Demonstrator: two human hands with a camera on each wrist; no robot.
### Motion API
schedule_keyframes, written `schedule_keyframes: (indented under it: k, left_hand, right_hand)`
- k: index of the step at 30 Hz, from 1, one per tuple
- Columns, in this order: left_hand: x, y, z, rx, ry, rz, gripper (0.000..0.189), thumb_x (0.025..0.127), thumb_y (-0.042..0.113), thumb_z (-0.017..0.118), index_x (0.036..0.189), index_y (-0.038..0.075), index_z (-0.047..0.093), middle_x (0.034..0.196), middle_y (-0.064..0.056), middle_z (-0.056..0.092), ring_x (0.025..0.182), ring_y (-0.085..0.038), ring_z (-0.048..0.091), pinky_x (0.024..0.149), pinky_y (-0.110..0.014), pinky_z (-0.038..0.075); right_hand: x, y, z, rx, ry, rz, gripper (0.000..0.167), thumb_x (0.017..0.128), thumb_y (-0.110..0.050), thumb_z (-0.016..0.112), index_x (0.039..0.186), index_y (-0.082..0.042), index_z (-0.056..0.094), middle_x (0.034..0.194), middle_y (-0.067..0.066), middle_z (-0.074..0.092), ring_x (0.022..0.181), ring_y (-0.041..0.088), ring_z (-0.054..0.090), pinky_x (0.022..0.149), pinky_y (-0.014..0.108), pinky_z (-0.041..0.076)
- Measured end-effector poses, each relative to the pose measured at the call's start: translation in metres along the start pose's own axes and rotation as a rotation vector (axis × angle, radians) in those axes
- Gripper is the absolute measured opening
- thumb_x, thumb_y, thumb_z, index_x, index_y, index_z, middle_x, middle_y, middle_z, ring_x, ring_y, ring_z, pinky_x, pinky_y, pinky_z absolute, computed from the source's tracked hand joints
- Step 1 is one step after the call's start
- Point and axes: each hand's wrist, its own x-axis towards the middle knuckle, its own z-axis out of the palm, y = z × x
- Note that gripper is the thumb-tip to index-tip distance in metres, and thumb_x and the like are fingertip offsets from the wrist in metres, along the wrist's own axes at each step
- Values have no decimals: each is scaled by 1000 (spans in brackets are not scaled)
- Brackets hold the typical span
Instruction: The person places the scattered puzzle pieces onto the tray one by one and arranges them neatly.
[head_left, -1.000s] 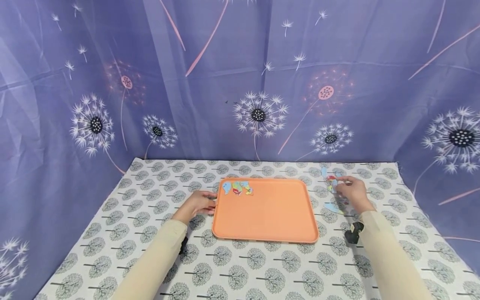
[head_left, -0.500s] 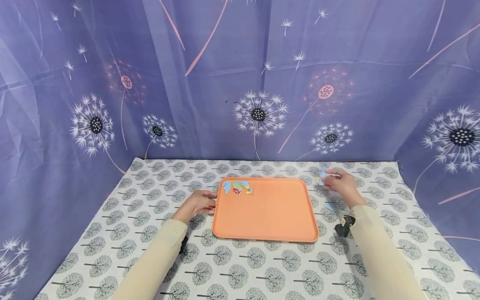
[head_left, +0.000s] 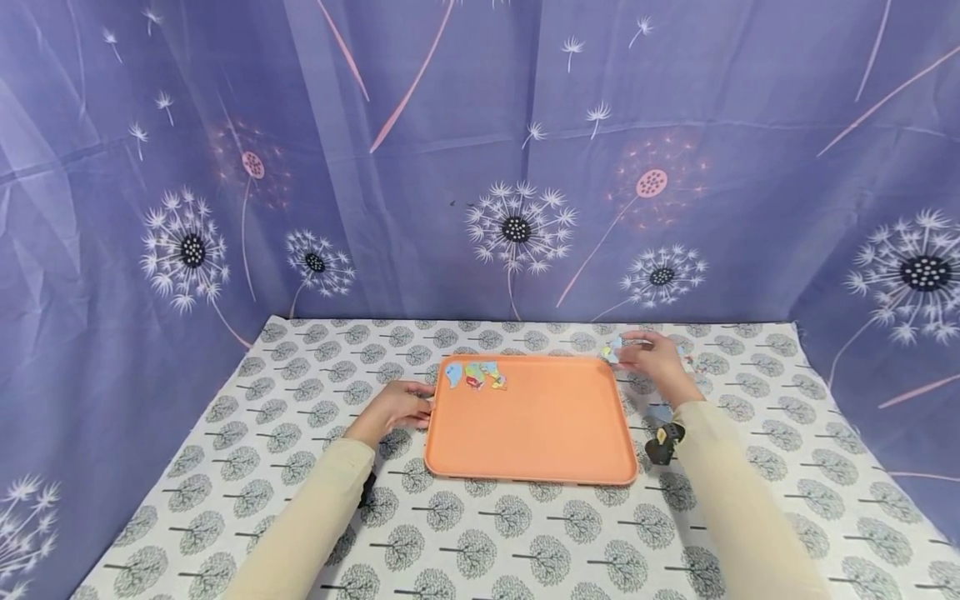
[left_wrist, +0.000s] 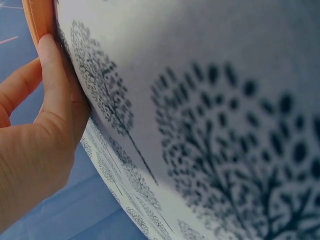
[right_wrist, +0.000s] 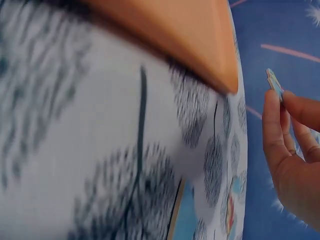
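An orange tray point(head_left: 540, 425) lies on the patterned cloth. My left hand point(head_left: 396, 407) holds its left edge; in the left wrist view, the thumb point(left_wrist: 54, 85) rests against the rim. Between thumb and fingers, my right hand point(head_left: 656, 362) pinches a thin puzzle piece point(head_left: 612, 350), light blue with some yellow-green, raised near the tray's far right corner. The same puzzle piece shows edge-on in the right wrist view. On the tray's far left corner lie a blue piece point(head_left: 453, 374), a green and red piece point(head_left: 474, 377) and a blue and yellow piece point(head_left: 496, 377).
Right of the tray, a light blue puzzle piece point(head_left: 660, 412) lies on the cloth point(head_left: 525, 533). More colourful pieces point(head_left: 687, 360) are partly hidden behind the right hand. Purple dandelion-print curtains point(head_left: 420, 233) enclose the table's back and sides.
The right hand has picked a puzzle piece from the group at the right and carried it left towards the tray's far right corner. The left hand and tray stay put.
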Motion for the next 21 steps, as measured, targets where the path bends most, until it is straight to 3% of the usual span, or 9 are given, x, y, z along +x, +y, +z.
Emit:
schedule_keyframes:
  k: [4,11,17,21]
  left_hand:
    - [0,-1,0,8,5,2,42,87,-5,64,128,-2,58,85,-18,68,60,-15,65,65,-27,63]
    - [0,0,0,10,13,10,41,87,-5,64,127,-2,58,86,-18,68,61,-15,66,65,-27,63]
    - [-1,0,0,0,2,-4,41,87,-5,64,127,-2,58,87,-19,68,62,-16,66,66,-27,63]
    - [-3,1,0,-24,-5,-15,41,87,-7,64,127,-3,58,86,-19,68,60,-16,65,65,-27,63]
  right_hand:
    - [3,-5,13,14,-34,-27,53,93,-1,60,140,9,38,108,12,61,84,10,66,95,39,55]
    - [13,-10,40,49,-56,-55,46,91,2,61,134,11,44,97,7,64,78,10,67,93,45,55]
    - [18,-11,62,82,-71,-56,43,89,8,61,129,13,47,95,11,65,74,13,67,89,44,57]
    - [18,-10,75,85,-97,-60,44,87,10,61,128,14,47,100,21,66,72,14,68,83,38,60]
